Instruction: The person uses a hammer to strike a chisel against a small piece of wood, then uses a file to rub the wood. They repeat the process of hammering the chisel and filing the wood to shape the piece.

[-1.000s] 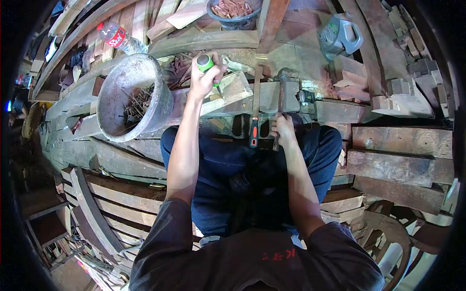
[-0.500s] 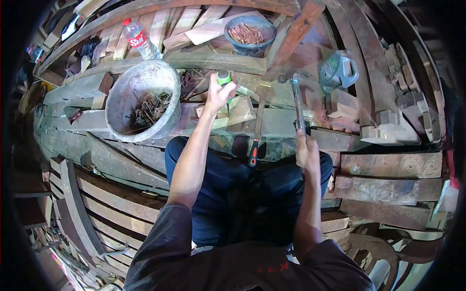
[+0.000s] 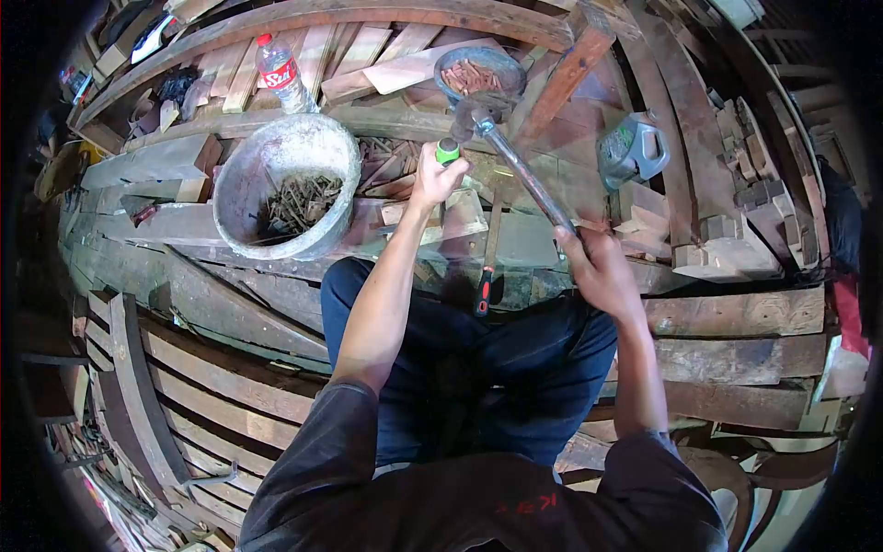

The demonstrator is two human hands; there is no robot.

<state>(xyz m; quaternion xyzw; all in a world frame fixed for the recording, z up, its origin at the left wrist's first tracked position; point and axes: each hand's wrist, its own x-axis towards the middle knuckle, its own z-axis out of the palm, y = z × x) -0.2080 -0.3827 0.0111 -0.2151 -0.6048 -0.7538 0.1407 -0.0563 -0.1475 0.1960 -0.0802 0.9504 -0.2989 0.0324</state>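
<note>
My left hand (image 3: pixel 440 178) is closed round a green-handled chisel (image 3: pixel 447 150), held upright with its capped end up; its blade is mostly hidden by the hand. Beneath it lies a small pale wood block (image 3: pixel 465 215). A hammer (image 3: pixel 529 173) with a metal shaft is gripped in my right hand (image 3: pixel 600 267), its blurred head near the top of the chisel handle, slightly to the right. Between the two hands lies a long flat tool (image 3: pixel 485 287) with a red and black handle, pointing toward my lap.
At the left stands a whitish bucket (image 3: pixel 241 166) with wood scraps inside. Behind are a plastic bottle (image 3: pixel 283 77) with a red label and a dark basin (image 3: pixel 515 75) of wooden pieces. A grey jug (image 3: pixel 635 152) and stacked wood blocks (image 3: pixel 736 244) are at the right.
My right hand has moved up and slightly right, and the hammer head has swung left toward the chisel. My left hand still grips the chisel over the wood block. The view has shifted slightly.
</note>
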